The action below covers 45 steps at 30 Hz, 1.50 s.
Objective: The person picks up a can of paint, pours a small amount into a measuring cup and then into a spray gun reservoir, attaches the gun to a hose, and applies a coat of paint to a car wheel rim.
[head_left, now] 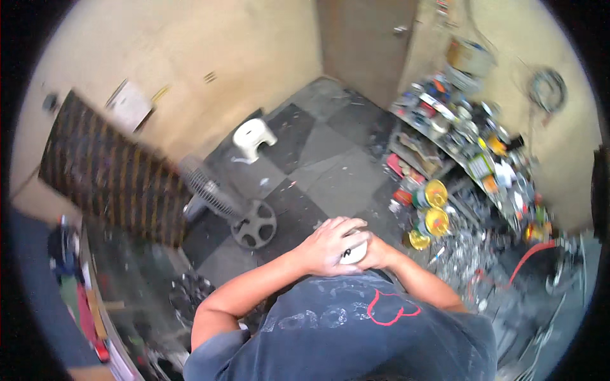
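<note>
Both of my hands are together in front of my dark grey shirt. A small white rounded object (354, 254) with a black mark shows between them; its kind is not clear. My left hand (330, 246) lies over it with its fingers bent, reaching across toward the other hand. From the other side my right hand (379, 252) closes around the same object, its fingers partly covered by the left ones. Pale dust or paste marks the left fingers.
A grey pedestal fan (213, 197) and a white stool (254, 138) stand ahead on the left. A striped board (111, 168) leans by the wall. On the right, a cluttered shelf (457, 136) has yellow-topped cans (436, 192) below it. A brown door (365, 47) is at the back.
</note>
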Motion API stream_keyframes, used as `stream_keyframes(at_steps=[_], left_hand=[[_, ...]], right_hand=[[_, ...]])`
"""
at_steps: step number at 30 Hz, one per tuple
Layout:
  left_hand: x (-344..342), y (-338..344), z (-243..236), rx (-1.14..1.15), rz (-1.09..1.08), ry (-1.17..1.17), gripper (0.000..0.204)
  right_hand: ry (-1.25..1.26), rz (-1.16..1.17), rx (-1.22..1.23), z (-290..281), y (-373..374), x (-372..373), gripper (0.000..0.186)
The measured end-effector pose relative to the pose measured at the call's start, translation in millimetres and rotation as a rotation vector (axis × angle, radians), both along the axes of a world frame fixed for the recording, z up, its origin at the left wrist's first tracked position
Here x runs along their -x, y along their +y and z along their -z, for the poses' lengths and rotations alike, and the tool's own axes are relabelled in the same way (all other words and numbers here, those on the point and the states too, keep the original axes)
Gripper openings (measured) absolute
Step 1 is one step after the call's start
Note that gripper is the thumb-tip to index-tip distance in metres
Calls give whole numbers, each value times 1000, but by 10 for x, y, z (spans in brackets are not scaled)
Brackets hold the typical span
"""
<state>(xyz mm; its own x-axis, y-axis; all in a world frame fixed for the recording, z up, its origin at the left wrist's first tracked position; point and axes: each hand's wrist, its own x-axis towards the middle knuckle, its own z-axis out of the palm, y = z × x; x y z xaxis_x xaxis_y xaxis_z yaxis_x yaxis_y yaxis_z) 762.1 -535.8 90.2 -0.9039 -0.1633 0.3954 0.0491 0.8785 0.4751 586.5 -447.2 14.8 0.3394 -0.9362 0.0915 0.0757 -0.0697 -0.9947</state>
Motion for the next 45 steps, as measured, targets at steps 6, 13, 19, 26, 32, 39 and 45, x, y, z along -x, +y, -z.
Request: stream_keyframes(at_steps=[6, 13, 19, 26, 32, 39, 45], left_hand=[[102, 142, 145, -285, 295, 63, 51], [-294, 515, -33, -416, 239, 23, 40], [-488, 516, 126, -538, -88, 140, 38], [-635, 287, 309, -1473, 87, 319, 39], [-526, 226, 247, -1933, 109, 354, 55], [-99, 181, 296, -2277, 182, 312, 62], [586, 285, 371, -2385, 163, 290, 62]], right_hand=[[196, 317, 2, -15, 557, -271, 64], [13, 607, 9, -153, 979, -996, 61], [542, 1191, -31, 43, 792, -1428, 53], [220, 1133, 189, 33, 581, -1435, 68], [357, 1162, 243, 33, 636, -1342, 75], [182, 1292, 92, -73, 794, -1070, 81], [225, 1293, 119, -43, 973, -381, 79]])
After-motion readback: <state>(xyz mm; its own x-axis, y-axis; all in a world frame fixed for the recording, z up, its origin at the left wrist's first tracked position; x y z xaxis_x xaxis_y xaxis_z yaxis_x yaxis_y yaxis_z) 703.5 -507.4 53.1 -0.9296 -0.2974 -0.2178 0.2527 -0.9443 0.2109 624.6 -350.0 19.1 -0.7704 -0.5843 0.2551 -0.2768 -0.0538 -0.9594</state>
